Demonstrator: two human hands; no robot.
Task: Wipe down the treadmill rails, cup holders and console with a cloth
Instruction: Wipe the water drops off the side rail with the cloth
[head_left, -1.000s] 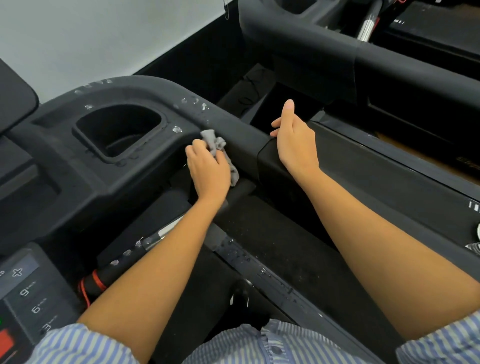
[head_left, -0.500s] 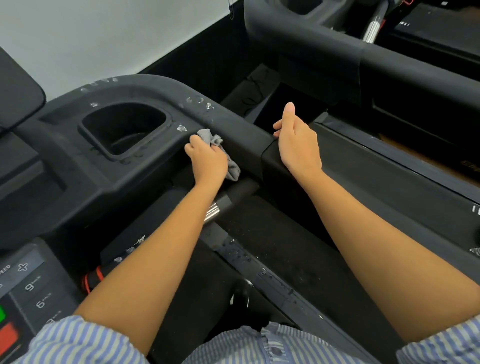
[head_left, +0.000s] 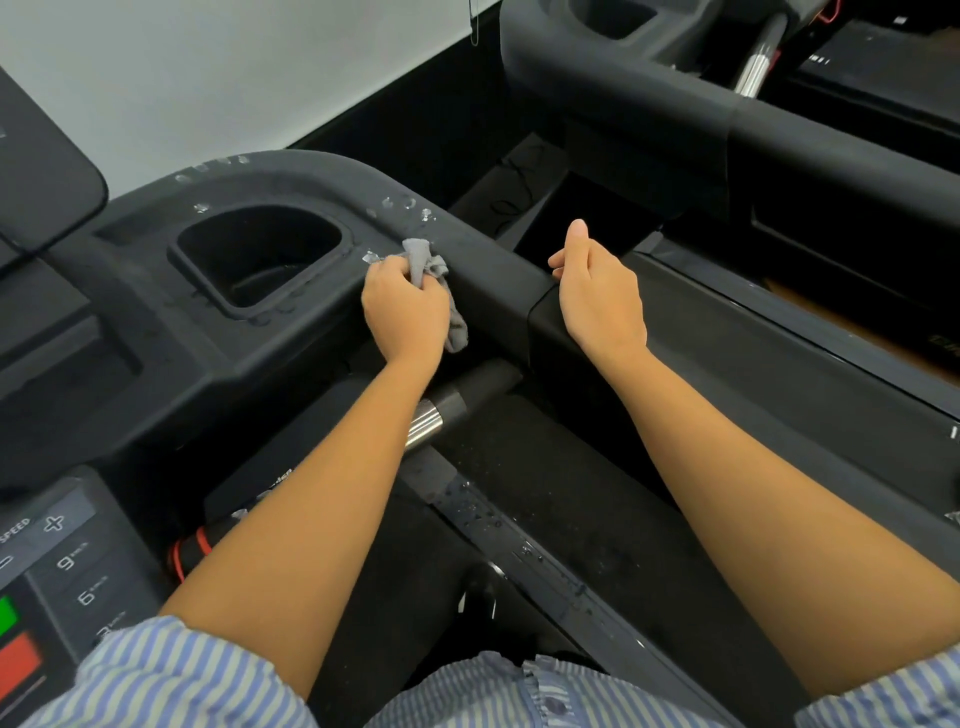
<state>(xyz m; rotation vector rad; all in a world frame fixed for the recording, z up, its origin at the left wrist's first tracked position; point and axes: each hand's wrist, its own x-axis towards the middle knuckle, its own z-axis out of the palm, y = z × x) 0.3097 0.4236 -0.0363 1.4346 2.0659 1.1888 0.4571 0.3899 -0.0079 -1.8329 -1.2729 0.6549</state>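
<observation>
Wiping across the treadmill's moulded top with the cloth (head_left: 431, 280) bunched this tightly, we judge the main risk to be missed liquid: only a small wad of fabric meets the surface, so the droplets (head_left: 405, 205) lying just beyond the cup holder (head_left: 260, 260) on the curved rail (head_left: 467, 249) could be smeared rather than lifted. A second risk is that we push moisture over the lip and into the cup holder, since the cloth sits just beside its right-hand edge. A third is that the loose tail of the cloth, hanging on the near side of the rail away from the cup holder, drags without wiping anything. Our left hand (head_left: 405, 312) is curled closed around the grey cloth, knuckles up, wrist straight, forearm reaching in from the near side of the cup holder. The cloth protrudes above the fingers and touches the rail at the cup holder's right rim. Our right hand (head_left: 602, 291) rests on the rail further right of the cup holder, empty, fingers loosely curled over the far edge; whether they press firmly we cannot tell. The console keypad (head_left: 62, 571) lies well to the near left of the cup holder.
</observation>
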